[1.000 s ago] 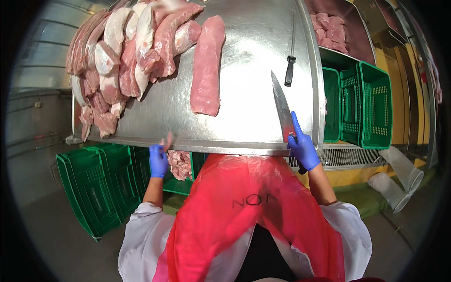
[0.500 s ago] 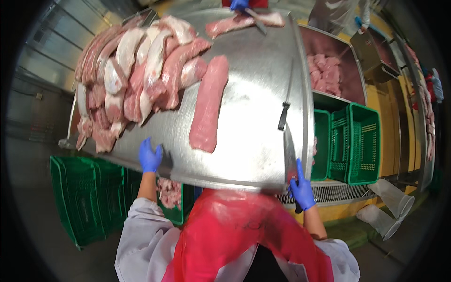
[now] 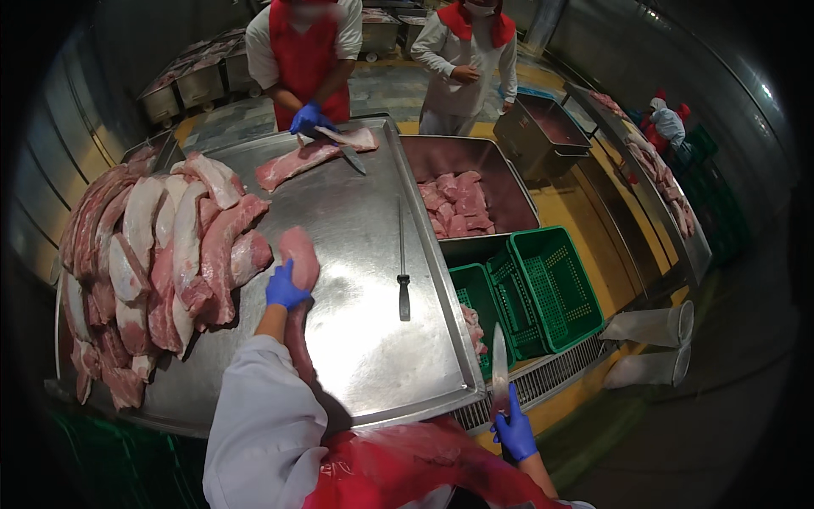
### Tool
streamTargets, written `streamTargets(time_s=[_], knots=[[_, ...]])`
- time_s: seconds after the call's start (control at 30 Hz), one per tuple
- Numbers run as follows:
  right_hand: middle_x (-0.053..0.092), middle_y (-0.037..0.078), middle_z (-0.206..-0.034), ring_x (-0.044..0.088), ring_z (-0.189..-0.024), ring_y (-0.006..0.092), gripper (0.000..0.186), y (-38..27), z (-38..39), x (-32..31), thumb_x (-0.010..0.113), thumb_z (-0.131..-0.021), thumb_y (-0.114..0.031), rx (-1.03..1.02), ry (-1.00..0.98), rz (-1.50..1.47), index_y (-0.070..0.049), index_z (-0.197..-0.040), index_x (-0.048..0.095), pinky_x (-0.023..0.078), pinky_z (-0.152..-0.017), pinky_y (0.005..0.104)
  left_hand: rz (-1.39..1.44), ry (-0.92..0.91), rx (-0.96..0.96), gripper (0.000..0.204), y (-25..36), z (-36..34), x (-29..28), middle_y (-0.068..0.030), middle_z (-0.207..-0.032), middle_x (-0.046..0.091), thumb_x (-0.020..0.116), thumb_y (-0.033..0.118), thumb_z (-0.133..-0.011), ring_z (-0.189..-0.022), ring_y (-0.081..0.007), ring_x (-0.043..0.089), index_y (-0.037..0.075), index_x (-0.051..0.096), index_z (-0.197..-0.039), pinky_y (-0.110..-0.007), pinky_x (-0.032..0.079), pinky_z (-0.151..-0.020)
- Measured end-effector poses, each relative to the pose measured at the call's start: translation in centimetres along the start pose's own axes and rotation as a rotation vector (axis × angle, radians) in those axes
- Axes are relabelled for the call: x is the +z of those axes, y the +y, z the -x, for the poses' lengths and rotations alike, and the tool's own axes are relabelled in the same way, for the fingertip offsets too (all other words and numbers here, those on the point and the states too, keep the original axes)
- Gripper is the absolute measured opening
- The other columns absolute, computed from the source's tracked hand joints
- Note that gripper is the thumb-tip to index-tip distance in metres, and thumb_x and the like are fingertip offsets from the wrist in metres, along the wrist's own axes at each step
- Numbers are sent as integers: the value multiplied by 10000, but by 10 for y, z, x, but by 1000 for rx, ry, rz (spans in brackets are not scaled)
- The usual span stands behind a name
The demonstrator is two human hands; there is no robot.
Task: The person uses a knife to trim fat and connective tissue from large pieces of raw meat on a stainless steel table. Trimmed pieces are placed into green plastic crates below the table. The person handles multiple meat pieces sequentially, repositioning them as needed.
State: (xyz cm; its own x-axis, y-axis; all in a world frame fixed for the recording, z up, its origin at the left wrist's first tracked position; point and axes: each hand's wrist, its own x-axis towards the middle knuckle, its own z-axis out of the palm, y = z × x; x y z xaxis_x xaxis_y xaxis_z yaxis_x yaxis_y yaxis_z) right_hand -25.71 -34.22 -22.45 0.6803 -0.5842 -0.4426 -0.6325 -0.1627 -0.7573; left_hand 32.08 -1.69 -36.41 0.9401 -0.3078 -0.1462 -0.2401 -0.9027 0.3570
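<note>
In the head view my blue-gloved left hand (image 3: 286,288) grips a long, boneless pink meat piece (image 3: 298,250) near its middle, on the steel table (image 3: 390,373). Its lower part hangs toward me along my sleeve. My right hand (image 3: 513,433) holds a long knife (image 3: 500,365), blade upright, just beyond the table's right rim. A sharpening steel with a black handle (image 3: 404,297) lies on the table right of the meat. A large pile of fat-edged meat pieces (image 3: 161,254) fills the table's left side.
Across the table a co-worker's gloved hand (image 3: 307,120) holds a knife over another piece (image 3: 280,170). A second person (image 3: 449,68) stands beyond. At right are a steel bin of meat (image 3: 458,204), green crates (image 3: 551,288), a rail-like drain grate (image 3: 577,365) and white cloth-like tubes (image 3: 649,327).
The view has swung up, showing the co-workers. My left hand has moved onto the pink piece and taken hold of it. My right hand with the knife has moved off the table's right side.
</note>
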Motion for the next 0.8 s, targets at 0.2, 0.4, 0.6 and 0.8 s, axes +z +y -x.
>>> streamTargets(time_s=[0.2, 0.4, 0.6, 0.8], knots=[[694, 105, -831, 648, -639, 152, 722, -8, -37, 38, 584, -968, -88, -64, -118, 23, -151, -1625, 291, 532, -552, 330, 291, -138, 405, 1200, -18, 74, 10, -260, -1529, 460, 911, 481, -632, -1326, -446, 535, 95, 318, -1601, -479, 440, -1128], [677, 184, -775, 667, -640, 265, 790, -82, -99, 119, 566, -976, -100, -248, -348, 181, -243, -1657, 193, 540, -626, 410, 299, -454, -168, 1096, -95, 194, -27, -260, -1351, 634, 961, 516, -549, -1226, -398, 634, -10, 544, -1415, -449, 504, -1051], [689, 283, -819, 702, -724, 420, 849, -168, -152, 245, 554, -973, -140, -634, -461, 451, -319, -1667, 97, 544, -704, 493, -12, -85, -51, 538, -25, 239, -41, -211, -1092, 700, 871, 371, -661, -1007, -372, 699, 29, 716, -1046, -450, 550, -921], [700, 326, -961, 691, -863, 495, 802, -231, -187, 342, 474, -986, -138, -800, -420, 590, -275, -1665, 69, 535, -805, 560, -10, 21, -92, 536, -7, 253, -31, -229, -1049, 711, 844, 368, -674, -971, -445, 701, 38, 672, -1060, -475, 569, -885]])
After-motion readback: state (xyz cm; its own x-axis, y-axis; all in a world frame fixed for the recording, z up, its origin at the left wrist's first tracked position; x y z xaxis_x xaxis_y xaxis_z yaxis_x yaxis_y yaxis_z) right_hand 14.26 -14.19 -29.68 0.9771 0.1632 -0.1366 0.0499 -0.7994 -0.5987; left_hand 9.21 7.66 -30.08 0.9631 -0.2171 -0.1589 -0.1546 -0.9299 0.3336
